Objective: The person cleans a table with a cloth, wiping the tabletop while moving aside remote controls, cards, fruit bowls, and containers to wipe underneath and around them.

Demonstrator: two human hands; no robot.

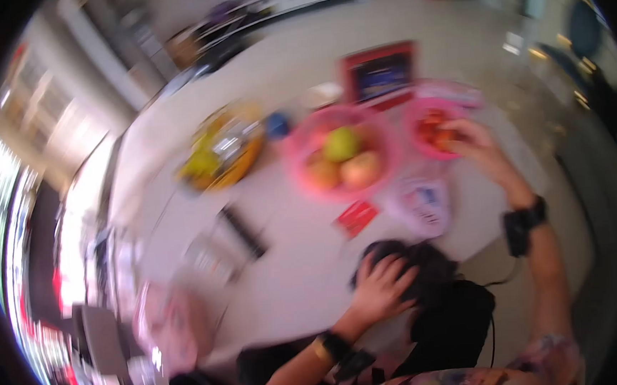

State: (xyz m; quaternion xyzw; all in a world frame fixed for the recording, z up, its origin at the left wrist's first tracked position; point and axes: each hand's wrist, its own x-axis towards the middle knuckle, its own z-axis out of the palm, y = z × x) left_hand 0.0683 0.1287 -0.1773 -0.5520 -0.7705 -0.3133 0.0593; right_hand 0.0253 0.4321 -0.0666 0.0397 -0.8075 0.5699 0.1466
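My right hand (pixel 471 145) reaches into a small pink bowl (pixel 413 129) of small red pieces (pixel 433 128). Its fingers are bent together over the bowl's right side; blur hides what they hold, if anything. My left hand (pixel 383 287) rests with spread fingers on a dark rounded thing (pixel 432 266), maybe the top of a head with black hair, at the table's near edge. Between the hands lie a white heart-shaped item (pixel 424 209) with print and a red card (pixel 357 218). A large pink bowl (pixel 304 175) holds several round fruits (pixel 342 144), one green on top.
A yellow tray (pixel 249 161) with bananas (pixel 206 157) stands at the left. Nearer are a black stick-like object (pixel 241 231), a clear container (pixel 211 258) and a pink bag (pixel 171 324). A red-framed screen (pixel 380 75) stands behind the bowls, with a blue object (pixel 277 126) to its left.
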